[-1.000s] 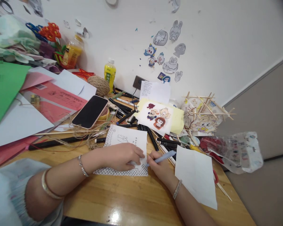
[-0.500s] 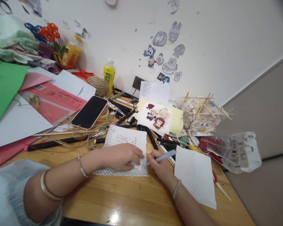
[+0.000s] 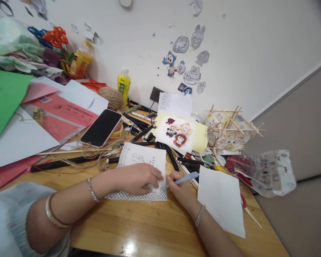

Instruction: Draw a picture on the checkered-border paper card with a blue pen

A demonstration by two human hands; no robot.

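A white sheet with a line drawing [image 3: 123, 161], some handwriting and a crosshatched border lies on the wooden table in front of me. My left hand [image 3: 140, 178] rests flat across it, fingers stretched toward the right edge and partly covering the drawing. At that right edge my right hand [image 3: 178, 185] grips a light blue pen [image 3: 187, 177], its tip at the paper's lower right border. A blank white sheet [image 3: 221, 201] lies just right of my right hand.
A phone [image 3: 101, 127], loose twine and many black markers [image 3: 172, 157] crowd the table behind the drawing. A twine ball [image 3: 111, 98] and a yellow-green bottle [image 3: 123, 85] stand farther back. At right are a stick frame [image 3: 230, 130] and a clear plastic bag [image 3: 273, 173].
Both hands hold almost the same position, with the pen still at the paper's right edge. A small dark object now shows on the green paper at the far left, where blurred blocks were before.
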